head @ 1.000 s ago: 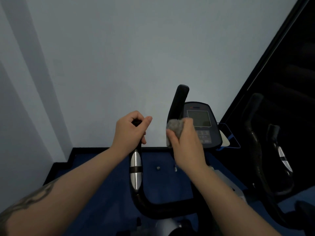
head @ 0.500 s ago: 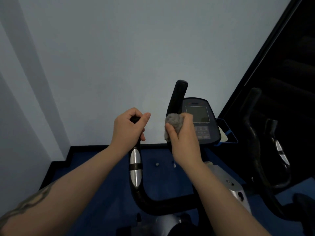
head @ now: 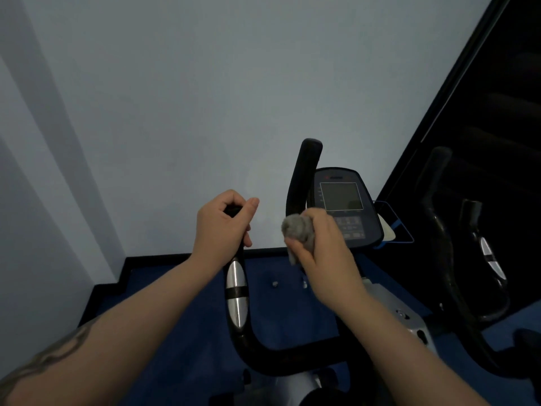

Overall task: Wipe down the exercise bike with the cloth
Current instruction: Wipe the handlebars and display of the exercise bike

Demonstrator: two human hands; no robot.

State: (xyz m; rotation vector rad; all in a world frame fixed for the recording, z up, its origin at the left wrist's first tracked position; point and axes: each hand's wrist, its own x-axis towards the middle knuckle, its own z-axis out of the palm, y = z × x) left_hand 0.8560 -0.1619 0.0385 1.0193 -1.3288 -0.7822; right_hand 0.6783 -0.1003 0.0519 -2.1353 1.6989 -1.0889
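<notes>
Lower now, right hand [head: 325,253] grips cloth [head: 298,230], hiding handlebar [head: 303,174]; left hand [head: 222,227] grips another.

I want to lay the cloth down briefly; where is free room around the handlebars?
Bare blue floor shows between the black left handlebar and the right hand gripping the grey cloth. Crowded at the dark console and beside the left hand.

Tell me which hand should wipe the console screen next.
Right, probably. The right hand already grips the cloth beside the console, just below its screen. The left hand grips the left handlebar and holds no cloth.
</notes>
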